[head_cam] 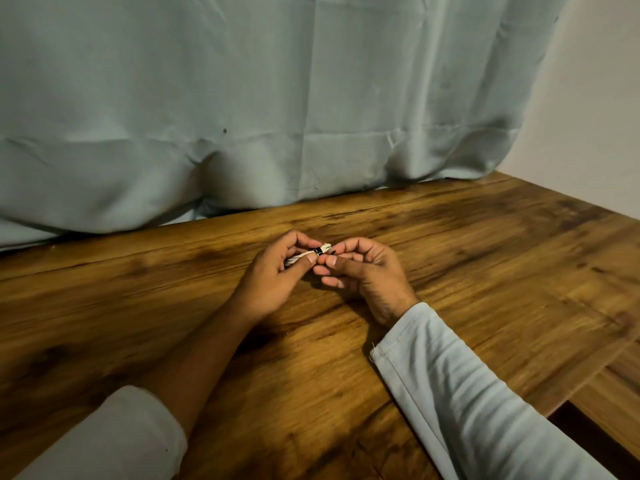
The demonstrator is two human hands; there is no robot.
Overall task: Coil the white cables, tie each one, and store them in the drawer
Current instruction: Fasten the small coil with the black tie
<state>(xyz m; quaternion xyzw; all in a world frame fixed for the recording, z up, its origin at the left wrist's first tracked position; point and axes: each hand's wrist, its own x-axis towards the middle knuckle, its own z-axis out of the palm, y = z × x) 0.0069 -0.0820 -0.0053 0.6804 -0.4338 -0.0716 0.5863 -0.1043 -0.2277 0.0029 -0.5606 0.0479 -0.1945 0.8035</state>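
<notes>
Our hands meet over the middle of the desk (485,271). Our left hand (273,275) curls its fingers round a small coiled white cable (300,256) and presses it with the thumb. Our right hand (363,271) pinches the cable's near end between thumb and forefinger, while its other fingers hang loosely curled below. A black band (317,251) wraps the coil just where the two hands come together. Most of the cable is hidden inside our left fist, so we cannot tell how many loops it has. It is held just above the wooden top, and both wrists rest on the wood. The left sleeve (121,438) is rolled up the forearm and the right sleeve (467,393) reaches the wrist. Behind the desk hangs a pale grey-blue curtain (277,98), with a bare wall (595,98) to the right.
</notes>
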